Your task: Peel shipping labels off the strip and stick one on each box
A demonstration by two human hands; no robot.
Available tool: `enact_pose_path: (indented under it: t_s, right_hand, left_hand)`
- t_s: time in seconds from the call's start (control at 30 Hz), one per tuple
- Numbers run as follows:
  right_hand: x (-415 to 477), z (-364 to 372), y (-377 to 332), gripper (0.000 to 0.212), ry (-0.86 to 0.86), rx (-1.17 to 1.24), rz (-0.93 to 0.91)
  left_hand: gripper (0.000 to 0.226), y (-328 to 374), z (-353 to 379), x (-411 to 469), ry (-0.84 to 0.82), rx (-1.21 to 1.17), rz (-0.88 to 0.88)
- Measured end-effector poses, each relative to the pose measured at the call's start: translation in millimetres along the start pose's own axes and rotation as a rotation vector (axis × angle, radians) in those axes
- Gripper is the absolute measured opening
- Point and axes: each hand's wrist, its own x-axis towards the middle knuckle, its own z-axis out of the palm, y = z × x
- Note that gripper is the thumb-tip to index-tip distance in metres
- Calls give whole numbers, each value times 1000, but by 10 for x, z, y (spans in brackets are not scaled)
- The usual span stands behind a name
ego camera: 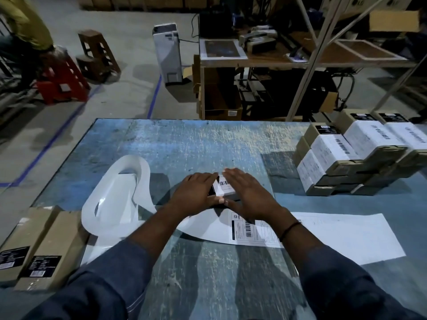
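A small box (223,186) with a white barcode label on top lies at the middle of the blue table (175,144). My left hand (196,192) lies flat on its left side, fingers straight. My right hand (247,192) presses flat on its right side, and the two thumbs meet at the near edge. Most of the box is hidden under my hands. The label strip (346,234) stretches to the right beneath my right forearm, with one printed label (249,229) on it. Its peeled white backing (115,199) curls in a loop to the left.
Two unlabelled brown boxes (39,248) lie at the table's near left corner. A stack of labelled boxes (360,151) fills the far right of the table. Beyond the table are a workbench with shelving (277,58), stools (62,82) and a seated person (23,26).
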Motion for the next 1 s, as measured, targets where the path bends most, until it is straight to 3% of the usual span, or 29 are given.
enact_pose_path:
  t_s: [0.17,0.3,0.47,0.63,0.77,0.9,0.93,1.0]
  right_hand:
    - [26,146,-141,73,-40,-189,85]
    - [65,192,-259,72,-16,-152,194]
    - [55,273,-331,74,38,-193,276]
    - [-15,366,-305,74,146,-251,369]
    - [-164,404,-260,50,327,-370,258]
    - [-227,205,-171,23,483,-286,169]
    - [-208,144,-153,22,487,-239,145]
    - [-153,40,-116,43,420,-134,150]
  left_hand:
    - [61,-76,191,-76,204,352,69]
    - [44,48,322,-164,470,389,116]
    - [29,147,352,-185,658,363,114]
    - [24,210,314,-168,650,312,74]
    - [27,226,291,-193,603,243,49]
    - [23,152,290,-193,584,133,47]
    - [21,134,282,-183,578,104,53]
    - [19,103,248,-165,565,64,81]
